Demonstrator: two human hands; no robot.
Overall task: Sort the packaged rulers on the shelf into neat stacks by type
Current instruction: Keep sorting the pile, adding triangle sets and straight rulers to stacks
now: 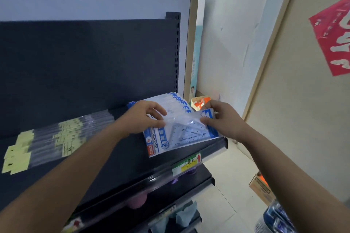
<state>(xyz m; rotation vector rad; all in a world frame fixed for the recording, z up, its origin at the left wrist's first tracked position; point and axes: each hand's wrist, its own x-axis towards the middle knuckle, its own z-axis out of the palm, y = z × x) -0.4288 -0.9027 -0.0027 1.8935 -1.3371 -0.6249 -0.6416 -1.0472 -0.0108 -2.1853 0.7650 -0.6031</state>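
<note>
- Both forearms fill the bottom of the view, L forearm (81, 159) over the dark shelf (117, 159), R forearm (280, 153) out past its right end
- L hand (144, 117): fingers curled, thumb and fingertips (161, 121) pinching the clear film at the upper-left of the top set-square pack (181, 136)
- R hand (227, 119): thumb laid on the pack's upper-right face, other fingers wrapped behind that edge, so it grips too
- Pack is blue/white, marked GEOMETRIC, clear triangle showing thru; lies on top at the shelf's right end, lower edge near the front lip
- Under and behind it: fanned stack of like packs (176, 99), blue headers stepped toward the back panel, not squared
- Well apart to the left: straight rulers (62, 138) in clear sleeves w/ yellow header cards, loosely spread
- Step in hand, prob: seating this pack on the set-square pile; types look split already
- Next move calls for lining its edges w/ the pack below, then squaring the fan from both sides; film looks slippery, so a light even squeeze
- Price label (187, 163) on the lip below; orange box (200, 102) just beyond the shelf's far right corner
</note>
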